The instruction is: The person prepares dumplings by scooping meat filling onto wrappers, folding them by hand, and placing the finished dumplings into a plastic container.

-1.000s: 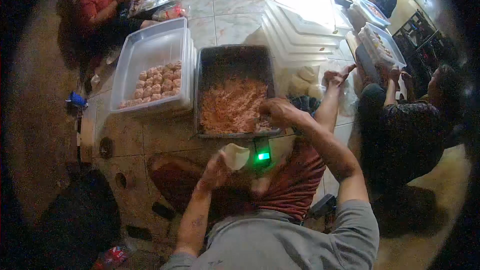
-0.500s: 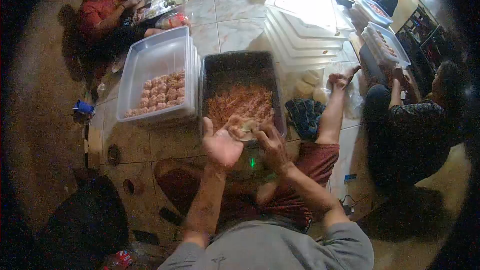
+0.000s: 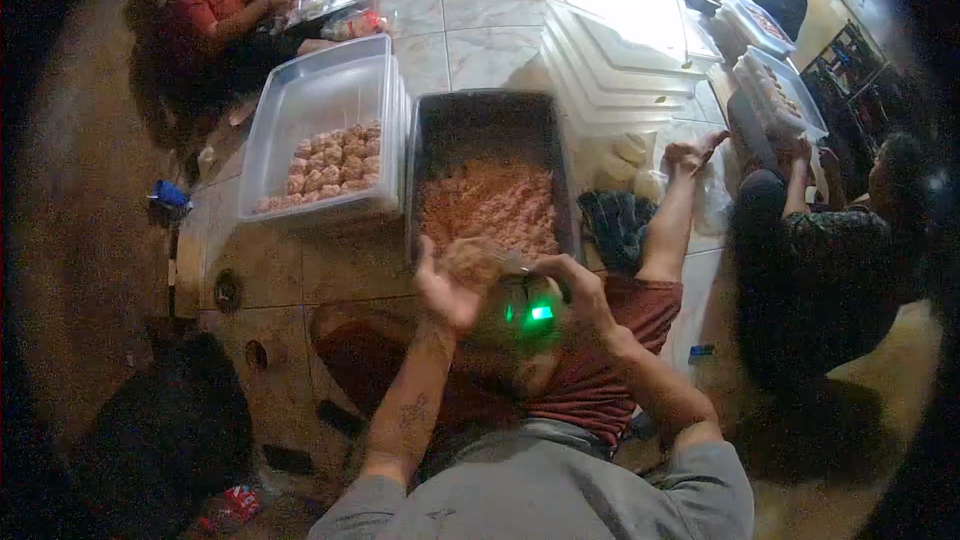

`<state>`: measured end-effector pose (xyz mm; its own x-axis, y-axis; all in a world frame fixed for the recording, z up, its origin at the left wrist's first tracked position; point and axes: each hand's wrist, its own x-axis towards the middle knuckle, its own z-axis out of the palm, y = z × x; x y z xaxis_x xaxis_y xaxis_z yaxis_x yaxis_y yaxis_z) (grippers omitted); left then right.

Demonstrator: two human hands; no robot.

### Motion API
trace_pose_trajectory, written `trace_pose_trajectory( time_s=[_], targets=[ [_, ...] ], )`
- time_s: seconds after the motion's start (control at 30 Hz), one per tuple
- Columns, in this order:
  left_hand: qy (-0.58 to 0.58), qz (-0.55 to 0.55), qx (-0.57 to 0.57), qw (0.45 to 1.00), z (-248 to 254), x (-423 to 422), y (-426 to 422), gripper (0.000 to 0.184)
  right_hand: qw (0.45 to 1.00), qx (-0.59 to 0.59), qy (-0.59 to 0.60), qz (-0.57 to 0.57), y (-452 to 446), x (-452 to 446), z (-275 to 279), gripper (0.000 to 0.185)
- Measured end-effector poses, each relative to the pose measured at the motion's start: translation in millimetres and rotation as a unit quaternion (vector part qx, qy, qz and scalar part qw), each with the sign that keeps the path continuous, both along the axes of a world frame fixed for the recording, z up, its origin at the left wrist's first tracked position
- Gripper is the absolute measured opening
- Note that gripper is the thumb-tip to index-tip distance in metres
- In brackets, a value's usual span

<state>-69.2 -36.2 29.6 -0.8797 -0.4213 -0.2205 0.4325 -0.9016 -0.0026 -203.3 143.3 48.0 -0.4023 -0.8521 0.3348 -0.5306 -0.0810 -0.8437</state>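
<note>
My left hand [image 3: 452,292] is palm up at the near edge of a dark tub [image 3: 482,115], thumb apart, cradling a blurred lump of minced filling [image 3: 472,258] on its fingers. A wrapper under the lump cannot be made out. To its right, my right hand [image 3: 588,298] pinches a small flat tool [image 3: 522,268] whose tip points at the lump. Orange-pink minced filling [image 3: 495,205] covers the tub's lower part. Below and between my hands glows a green-lit display [image 3: 540,313]; the device around it is too dark to make out.
Left of the tub, a stack of clear plastic trays [image 3: 262,155] holds rows of filled dumplings [image 3: 338,162]. Stacked white lids or trays [image 3: 625,50] stand behind right. A dark cloth [image 3: 615,228] lies beside my leg. One person [image 3: 215,15] sits far left, another [image 3: 840,240] right.
My right hand has moved right and slightly down, drawing the tool away from the lump. My left hand has shifted slightly. The green display shows more brightly.
</note>
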Motion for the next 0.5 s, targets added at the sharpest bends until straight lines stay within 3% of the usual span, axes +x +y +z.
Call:
trace_pose_trajectory(
  time_s=[0.03,0.1,0.17,0.2,0.23,0.33,0.4,0.5],
  targets=[
    [-0.039,-0.040,-0.024,0.998,5,-2,6,0.086,1.000,0.001,0.000,-0.004,1,-4,-8,0.035],
    [0.004,-0.069,-0.007,0.998,7,5,2,0.087,0.983,0.063,0.170,0.031,3,-6,-27,0.040],
    [0.055,-0.086,0.008,0.995,9,8,-3,0.087,0.971,0.131,0.201,0.023,4,0,31,0.041],
    [-0.014,-0.080,-0.042,0.996,13,13,0,0.088,0.953,0.202,0.224,0.012,5,6,51,0.043],
    [-0.082,-0.077,-0.092,0.989,17,16,2,0.089,0.966,0.140,0.215,0.013,2,5,42,0.041],
    [-0.090,-0.088,-0.065,0.990,49,11,21,0.087,0.966,0.179,0.182,0.045,-3,2,34,0.034],
    [-0.078,-0.056,-0.079,0.992,-7,18,7,0.087,0.973,0.170,0.152,0.027,-4,6,34,0.034],
    [-0.103,-0.038,-0.095,0.989,-11,15,13,0.084,0.981,0.158,0.112,0.014,-2,13,9,0.034]
  ],
)
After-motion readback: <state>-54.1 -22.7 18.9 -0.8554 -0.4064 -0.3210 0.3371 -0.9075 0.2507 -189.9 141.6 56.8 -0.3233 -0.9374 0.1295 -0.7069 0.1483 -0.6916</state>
